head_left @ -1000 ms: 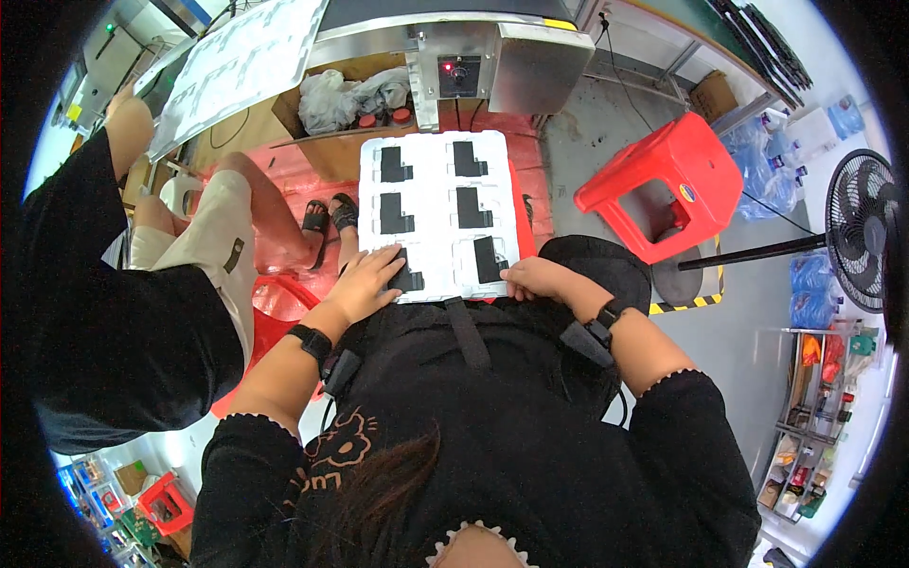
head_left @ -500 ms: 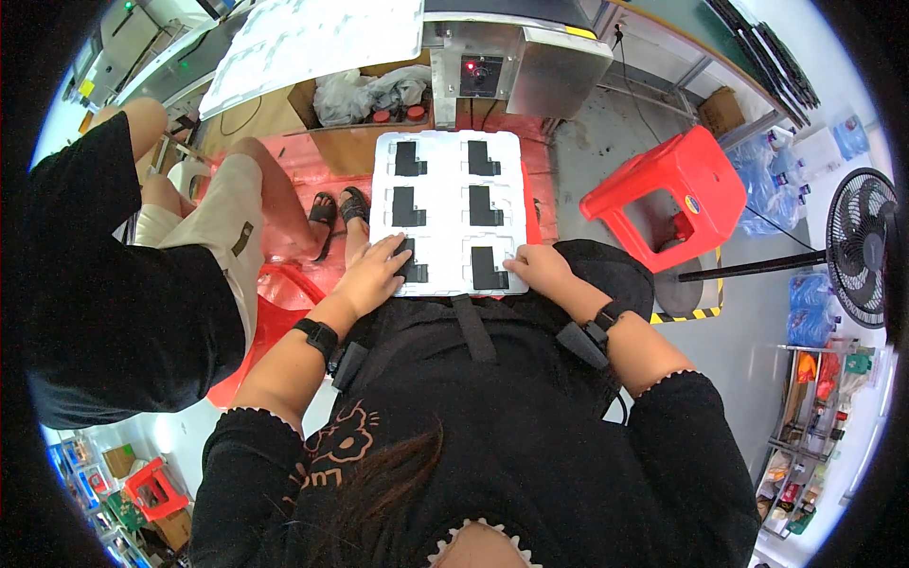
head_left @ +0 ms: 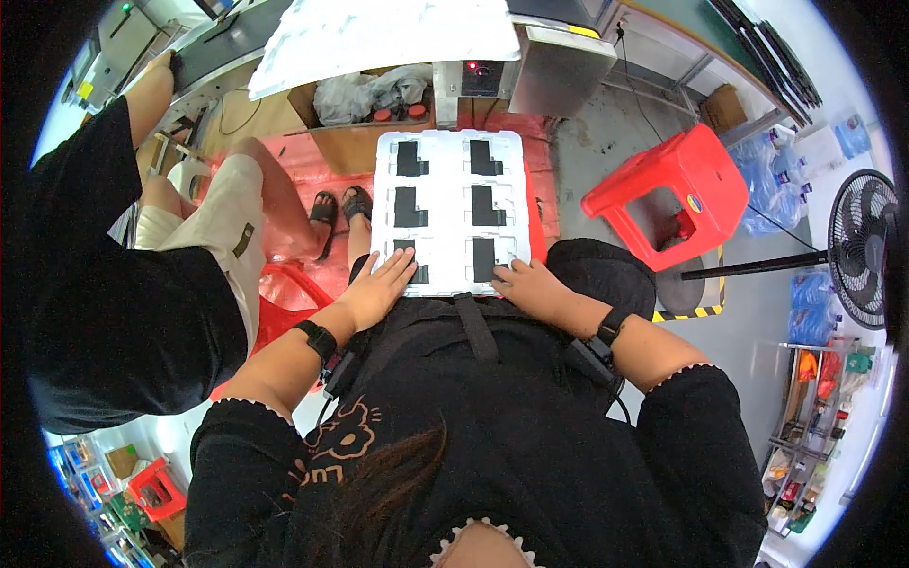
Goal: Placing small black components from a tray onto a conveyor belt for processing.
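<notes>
A white moulded tray [head_left: 443, 222] rests on my lap, with several flat black L-shaped pieces in its pockets, set in two columns. My left hand [head_left: 377, 289] lies flat at the near left corner, its outstretched fingers partly over the near left black piece [head_left: 404, 256]. At the near right corner, my right hand [head_left: 528, 287] is open, palm down. Its fingertips reach over the tray's edge to the lower right part of the near right black piece [head_left: 483, 257] and cover some of it. Neither hand lifts anything.
On the bench ahead, a large white sheet [head_left: 388, 43] overhangs the front edge. A co-worker's arm [head_left: 150, 104] reaches to the bench at left. A red stool [head_left: 705, 180] and a black fan [head_left: 860, 248] stand at right. Below the bench, a cardboard box [head_left: 343, 150] holds plastic bags.
My right hand has shifted left from the tray's side edge onto its near right corner. The white sheet on the bench has slid right, and the co-worker's arm has stretched forward.
</notes>
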`<state>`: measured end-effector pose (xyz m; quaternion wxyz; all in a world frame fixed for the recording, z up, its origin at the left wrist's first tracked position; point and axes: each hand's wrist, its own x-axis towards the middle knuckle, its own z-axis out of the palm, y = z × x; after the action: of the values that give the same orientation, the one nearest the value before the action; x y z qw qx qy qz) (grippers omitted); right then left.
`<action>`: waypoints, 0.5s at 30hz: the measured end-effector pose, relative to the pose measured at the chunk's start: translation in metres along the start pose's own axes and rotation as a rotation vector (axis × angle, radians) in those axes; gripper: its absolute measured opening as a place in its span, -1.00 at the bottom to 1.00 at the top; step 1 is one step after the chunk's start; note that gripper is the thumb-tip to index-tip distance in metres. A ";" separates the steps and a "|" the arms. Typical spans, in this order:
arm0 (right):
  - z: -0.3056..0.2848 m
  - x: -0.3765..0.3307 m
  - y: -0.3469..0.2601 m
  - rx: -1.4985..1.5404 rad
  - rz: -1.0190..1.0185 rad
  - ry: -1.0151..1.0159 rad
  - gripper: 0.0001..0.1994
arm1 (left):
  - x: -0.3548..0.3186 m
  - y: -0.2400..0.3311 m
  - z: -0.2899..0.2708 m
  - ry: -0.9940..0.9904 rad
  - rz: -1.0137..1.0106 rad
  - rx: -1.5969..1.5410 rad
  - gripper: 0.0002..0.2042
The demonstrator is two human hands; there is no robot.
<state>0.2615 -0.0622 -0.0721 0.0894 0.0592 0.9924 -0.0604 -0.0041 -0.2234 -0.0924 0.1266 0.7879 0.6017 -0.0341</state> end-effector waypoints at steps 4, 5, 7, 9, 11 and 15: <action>0.005 0.003 0.005 0.152 0.014 -0.033 -0.70 | 0.002 -0.003 -0.006 -0.011 0.005 -0.090 -0.54; 0.003 0.003 0.006 0.219 0.053 0.009 -0.70 | 0.006 -0.003 -0.015 -0.010 0.002 -0.091 -0.54; 0.000 0.004 0.006 0.295 0.081 -0.011 -0.71 | 0.020 -0.008 -0.037 0.053 -0.120 -0.279 -0.53; -0.001 0.004 0.005 0.370 0.110 -0.028 -0.72 | 0.046 -0.020 -0.057 0.308 -0.341 -0.637 -0.47; 0.002 0.000 0.005 0.438 0.097 0.029 -0.75 | 0.078 -0.034 -0.104 0.431 -0.468 -1.184 -0.36; 0.011 -0.005 0.006 0.465 0.119 0.053 -0.76 | 0.118 -0.042 -0.176 0.724 -0.160 -2.298 -0.26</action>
<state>0.2692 -0.0584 -0.0828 0.0507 0.1382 0.9485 -0.2804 -0.0298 -0.0603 0.0464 0.5752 0.1398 0.3284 0.7360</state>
